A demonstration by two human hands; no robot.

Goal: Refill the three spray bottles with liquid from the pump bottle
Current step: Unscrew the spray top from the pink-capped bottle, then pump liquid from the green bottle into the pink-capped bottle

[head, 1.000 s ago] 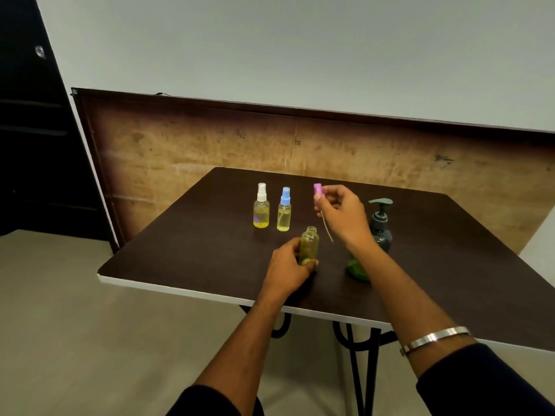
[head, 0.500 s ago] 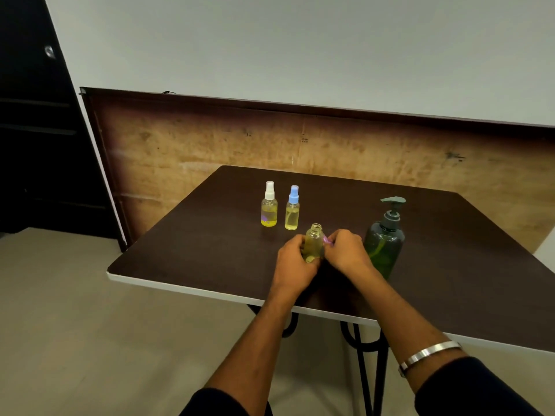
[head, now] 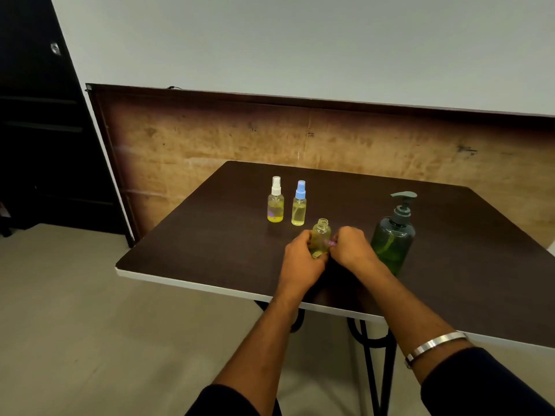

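Observation:
An uncapped small spray bottle [head: 321,235] with yellowish liquid stands on the dark table [head: 210,235]. My left hand [head: 301,261] grips its lower body. My right hand [head: 350,246] is low beside the bottle, fingers curled round the pink spray cap [head: 332,243], of which only a sliver shows. Two capped spray bottles stand further back: one with a white cap [head: 275,202], one with a blue cap [head: 299,205]. The green pump bottle [head: 393,238] stands upright just right of my right hand.
The table's white front edge [head: 192,283] runs below my wrists. A brown wooden board [head: 210,139] leans against the wall behind the table. A dark door [head: 36,130] is at the left. Black table legs [head: 369,355] show beneath.
My right hand has come down from raised, with the pink cap and its tube, to table level beside the open bottle. My left hand stays on the bottle.

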